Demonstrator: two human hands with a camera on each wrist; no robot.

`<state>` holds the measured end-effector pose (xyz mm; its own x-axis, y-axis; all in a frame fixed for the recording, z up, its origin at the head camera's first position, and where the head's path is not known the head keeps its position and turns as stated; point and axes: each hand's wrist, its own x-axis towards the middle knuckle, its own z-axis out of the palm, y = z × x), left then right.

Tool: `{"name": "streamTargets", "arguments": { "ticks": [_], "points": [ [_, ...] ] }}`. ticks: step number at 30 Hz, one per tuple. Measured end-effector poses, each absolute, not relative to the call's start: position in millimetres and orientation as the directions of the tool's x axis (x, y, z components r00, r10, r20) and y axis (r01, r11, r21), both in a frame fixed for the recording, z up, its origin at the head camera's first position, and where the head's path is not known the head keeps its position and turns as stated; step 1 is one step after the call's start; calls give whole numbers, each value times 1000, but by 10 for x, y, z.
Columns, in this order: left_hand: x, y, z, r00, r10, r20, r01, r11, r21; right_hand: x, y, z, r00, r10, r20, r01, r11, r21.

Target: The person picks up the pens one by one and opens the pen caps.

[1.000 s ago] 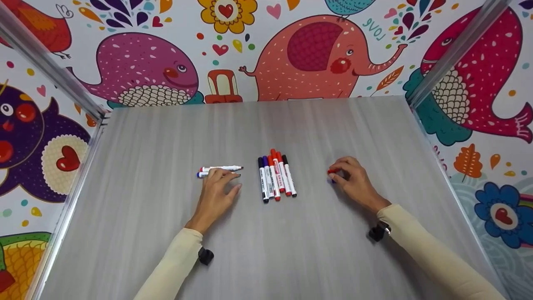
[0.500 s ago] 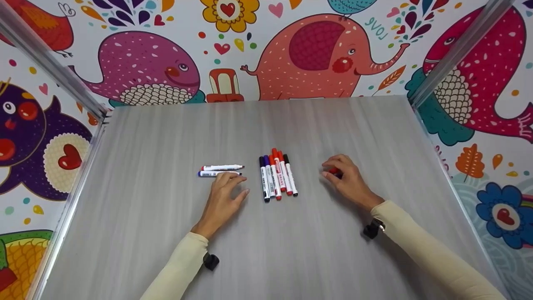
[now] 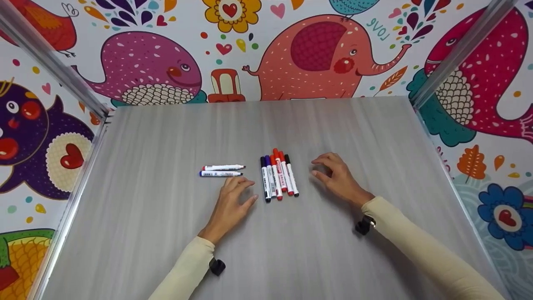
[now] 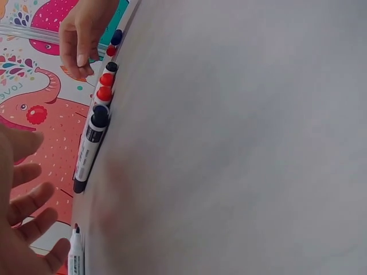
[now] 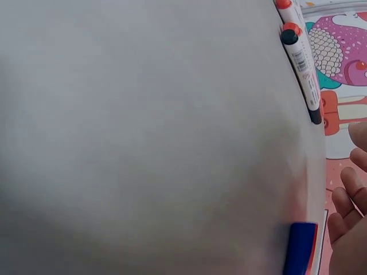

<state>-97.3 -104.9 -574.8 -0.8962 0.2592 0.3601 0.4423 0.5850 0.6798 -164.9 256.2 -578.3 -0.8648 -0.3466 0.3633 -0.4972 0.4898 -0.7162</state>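
My left hand (image 3: 230,205), fingers loosely spread and holding nothing, hovers just in front of two uncapped whiteboard markers. One marker (image 3: 225,167) has a red end, the other marker (image 3: 220,173) a blue end; both tips point right. To the right of the row of markers is my right hand (image 3: 340,181), its fingers gently bent and grasping nothing. A blue cap (image 5: 299,249) and a red cap (image 5: 314,249) lie side by side near that hand in the right wrist view; in the head view the hand hides them.
Between the hands, several capped markers (image 3: 275,177) with black, purple and red caps lie side by side on the grey tabletop (image 3: 266,250). Metal frame bars (image 3: 54,58) and cartoon-printed walls (image 3: 316,58) border the table at the back and sides.
The left hand has drawn back and to the right, away from the two uncapped markers. My right hand has moved left, and the caps seen at its fingers are now hidden in the head view.
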Motion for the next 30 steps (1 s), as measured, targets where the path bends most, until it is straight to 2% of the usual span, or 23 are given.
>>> {"name": "streamTargets", "arguments": {
  "ticks": [15,22,30],
  "points": [
    [-881,-876,-5803,-926,241,291,377,548,747,-1711,2310,-5759,-879,-378,291,-459,505,-730],
    [-797,-796,-5815,-956,189,223,291,538,791,-1719,2161,-5776,-882,-408,235,-434,512,-742],
    [-781,-749,-5849,-955,159,249,295,521,801,-1757,1960,-5794,-892,-407,197,-405,525,-748]
  ]
}}
